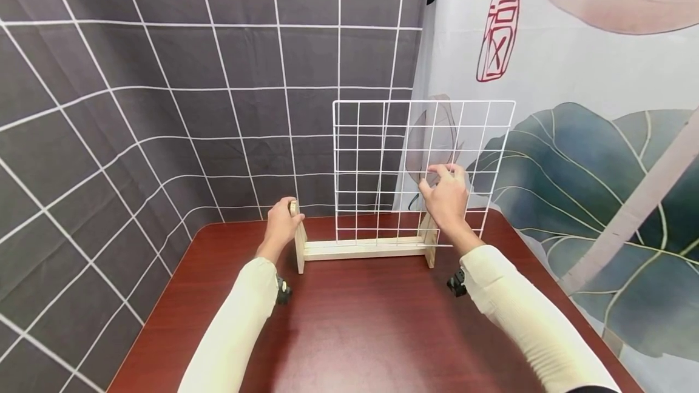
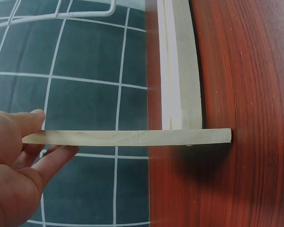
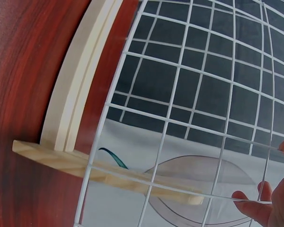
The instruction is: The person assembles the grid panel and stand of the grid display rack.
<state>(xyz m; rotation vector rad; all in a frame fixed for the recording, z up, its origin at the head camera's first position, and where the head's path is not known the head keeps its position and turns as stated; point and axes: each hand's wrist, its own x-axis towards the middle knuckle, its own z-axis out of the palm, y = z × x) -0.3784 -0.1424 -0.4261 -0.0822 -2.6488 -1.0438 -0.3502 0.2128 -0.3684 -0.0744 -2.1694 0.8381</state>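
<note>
A pale wooden stand has a grooved crossbar [image 1: 363,251] between a left upright [image 1: 300,244] and a right upright [image 1: 430,244]. My left hand [image 1: 280,223] pinches the top of the left upright between thumb and fingers, as the left wrist view also shows on the upright [image 2: 132,138]. With my right hand [image 1: 448,199], I hold a white wire grid panel [image 1: 404,150] by its wires. The panel stands roughly upright, shifted right of the stand. In the right wrist view its wires [image 3: 166,119] pass in front of the right upright [image 3: 118,178]. Whether its lower edge touches the crossbar, I cannot tell.
A reddish-brown table [image 1: 355,320] carries the stand near its back edge. Behind hang a dark grey curtain [image 1: 240,65] with white lines and, at right, a white cloth [image 1: 453,59] with printed leaves. Small black devices sit at both wrists.
</note>
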